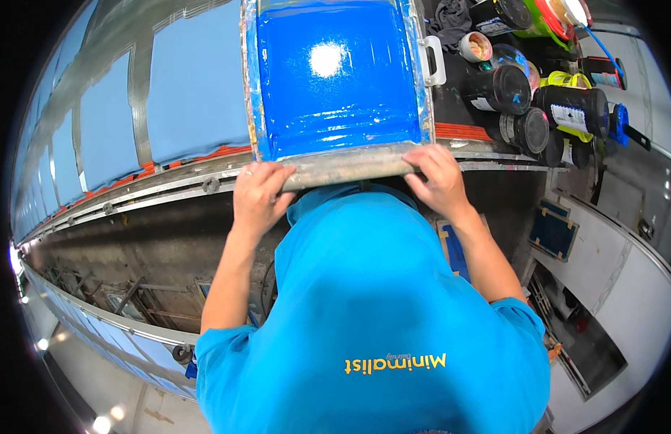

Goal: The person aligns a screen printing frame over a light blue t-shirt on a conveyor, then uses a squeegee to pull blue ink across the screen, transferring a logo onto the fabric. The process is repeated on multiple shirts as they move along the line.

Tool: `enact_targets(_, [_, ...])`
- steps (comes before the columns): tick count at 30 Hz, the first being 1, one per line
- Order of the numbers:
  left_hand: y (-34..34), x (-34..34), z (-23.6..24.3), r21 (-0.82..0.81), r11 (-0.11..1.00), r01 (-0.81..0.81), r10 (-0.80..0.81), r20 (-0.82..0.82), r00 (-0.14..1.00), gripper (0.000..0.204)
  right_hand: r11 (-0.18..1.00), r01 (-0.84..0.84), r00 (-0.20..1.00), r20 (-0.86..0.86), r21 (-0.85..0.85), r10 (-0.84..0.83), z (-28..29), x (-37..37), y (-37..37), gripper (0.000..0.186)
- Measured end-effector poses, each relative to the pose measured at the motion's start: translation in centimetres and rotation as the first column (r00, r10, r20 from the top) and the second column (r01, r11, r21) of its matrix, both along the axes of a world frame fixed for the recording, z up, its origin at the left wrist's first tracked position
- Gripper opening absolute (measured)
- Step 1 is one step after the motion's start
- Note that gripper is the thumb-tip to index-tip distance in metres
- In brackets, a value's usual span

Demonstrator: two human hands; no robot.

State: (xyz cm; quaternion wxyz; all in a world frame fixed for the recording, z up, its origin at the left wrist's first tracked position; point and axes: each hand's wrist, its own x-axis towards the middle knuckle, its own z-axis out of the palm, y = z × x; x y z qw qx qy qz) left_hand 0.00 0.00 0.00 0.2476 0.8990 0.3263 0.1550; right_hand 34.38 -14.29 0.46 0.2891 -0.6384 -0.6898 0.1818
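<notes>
Bar, kinda scuffed, is running crosswise along the near edge of the blue-coated screen frame. Left hand is clamping the bar's left end, right hand is gripping its right, middle's sitting between them.

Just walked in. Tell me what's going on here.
The person's left hand and right hand grip opposite ends of a worn grey bar at the near end of a screen-printing frame; whether the bar belongs to it is unclear. Glossy blue ink covers the frame's inside. Light blue panels lie on the long table to the left, and black tubs sit to the right.
</notes>
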Motion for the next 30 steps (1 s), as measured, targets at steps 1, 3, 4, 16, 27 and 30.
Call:
enact_targets(1, [1.1,0.4,0.3,0.003,1.000,0.004,-0.004,0.015,1.000,0.039,1.000,0.014,1.000,0.001,0.010,-0.014,0.2,0.6,0.9,0.032])
enact_targets(3, [3.1,2.3,0.1,0.019,1.000,-0.011,0.011,0.010,1.000,0.029,0.997,0.010,1.000,0.024,0.073,-0.012,0.3,2.6,3.1,0.030])
enact_targets(4, [4.3,3.0,0.0,0.050,0.999,-0.013,0.012,0.026,1.000,0.028,0.996,-0.007,1.000,0.013,0.088,0.006,0.1,3.3,4.4,0.031])
enact_targets(16, [10.7,7.3,-5.5,-0.247,0.963,-0.109,0.061,-0.193,0.979,0.072,0.902,-0.002,0.981,-0.177,-0.431,-0.082,-3.3,7.3,10.2,0.034])
enact_targets(27, [14.0,7.1,-1.3,-0.473,0.866,-0.161,0.071,-0.201,0.977,0.074,0.825,-0.070,0.964,-0.252,-0.561,-0.090,-0.4,8.0,13.3,0.033])
enact_targets(30, [11.2,5.3,-0.8,-0.292,0.956,-0.033,0.006,-0.094,0.996,0.046,0.970,-0.063,0.985,-0.172,-0.233,0.022,0.0,6.2,10.1,0.032])
